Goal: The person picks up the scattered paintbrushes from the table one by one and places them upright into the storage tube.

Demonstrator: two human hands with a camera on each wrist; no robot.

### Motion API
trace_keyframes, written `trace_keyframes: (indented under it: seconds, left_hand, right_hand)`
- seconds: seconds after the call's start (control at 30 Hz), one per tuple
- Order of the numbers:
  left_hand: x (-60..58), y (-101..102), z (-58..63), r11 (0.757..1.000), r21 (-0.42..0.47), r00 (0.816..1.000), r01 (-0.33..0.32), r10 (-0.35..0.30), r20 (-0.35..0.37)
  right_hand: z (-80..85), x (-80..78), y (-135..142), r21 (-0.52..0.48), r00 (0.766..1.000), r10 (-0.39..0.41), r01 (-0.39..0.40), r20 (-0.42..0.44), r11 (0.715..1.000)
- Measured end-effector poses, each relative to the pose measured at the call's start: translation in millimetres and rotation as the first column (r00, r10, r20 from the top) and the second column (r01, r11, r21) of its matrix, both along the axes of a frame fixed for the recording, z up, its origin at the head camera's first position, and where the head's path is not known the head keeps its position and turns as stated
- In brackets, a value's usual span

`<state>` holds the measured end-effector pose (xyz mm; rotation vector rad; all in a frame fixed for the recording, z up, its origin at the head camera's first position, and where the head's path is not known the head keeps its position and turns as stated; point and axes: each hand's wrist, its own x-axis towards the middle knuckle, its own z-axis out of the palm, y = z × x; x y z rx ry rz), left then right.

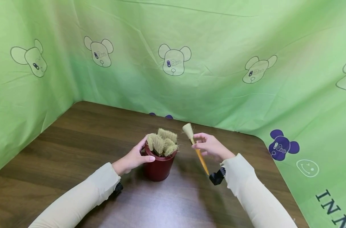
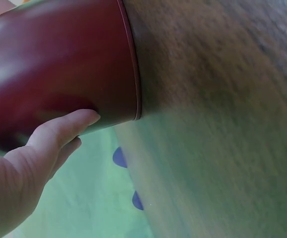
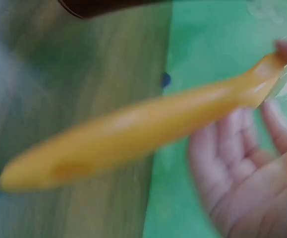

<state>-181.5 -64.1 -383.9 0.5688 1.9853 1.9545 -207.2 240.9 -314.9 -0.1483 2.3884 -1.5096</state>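
Observation:
A dark red pot stands upright on the table, with several brushes in it, pale bristles up. My left hand holds the pot by its left side, the thumb in front near the rim. In the left wrist view, fingers lie against the pot's smooth wall. To the right of the pot, my right hand pinches a paintbrush near its ferrule, bristles up and tilted left. Its orange handle slants down past the palm, blurred in the right wrist view. The other brushes' handles are hidden inside the pot.
The brown wooden table has rounded back corners. A green cloth printed with mouse heads hangs behind it and along both sides. Black wrist cameras sit below the sleeves.

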Motion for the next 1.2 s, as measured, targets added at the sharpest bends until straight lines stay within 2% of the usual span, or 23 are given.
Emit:
trace_keyframes:
  seconds: [0.07, 0.17, 0.3, 0.47, 0.67, 0.8, 1.0, 1.2]
  left_hand:
    - [0.6, 0, 0.5, 1.000, 0.001, 1.000, -0.001, 0.001, 0.005]
    - [0.7, 0, 0.6, 1.000, 0.006, 1.000, -0.001, 0.000, 0.007]
    - [0.8, -1, 0.2, 1.000, 0.005, 1.000, 0.001, -0.001, 0.002]
    - [-0.4, -1, -0.5, 1.000, 0.014, 1.000, 0.008, -0.008, -0.006]
    - [-0.5, -1, -1.0, 0.999, 0.028, 1.000, 0.022, -0.022, -0.005]
    - [0.0, 0, -0.5, 0.999, 0.029, 1.000, 0.024, -0.024, -0.003]
    - [-1.3, 1, -1.4, 0.999, 0.029, 1.000, 0.020, -0.019, -0.011]
    - [-0.5, -1, -2.2, 0.999, 0.034, 1.000, 0.014, -0.014, -0.015]
  right_hand:
    - [7.1, -0.5, 6, -0.109, 0.999, 0.003, -0.007, -0.033, 0.994]
    - [18.2, -0.1, 12, -0.255, 0.997, -0.015, -0.006, -0.079, 0.967]
    - [31.5, -0.3, 14, -0.373, 0.993, -0.043, 0.000, -0.107, 0.928]
    - [44.3, -1.8, 10, -0.469, 0.986, -0.077, -0.002, -0.147, 0.883]
    - [52.3, 0.7, 1, -0.568, 0.972, -0.111, -0.027, -0.207, 0.823]
    - [57.7, 4.5, -5, -0.613, 0.965, -0.089, -0.083, -0.246, 0.786]
    - [71.4, 8.8, -14, -0.635, 0.961, -0.035, -0.155, -0.276, 0.757]
    - [84.9, 11.9, -26, -0.702, 0.958, 0.003, -0.211, -0.286, 0.680]
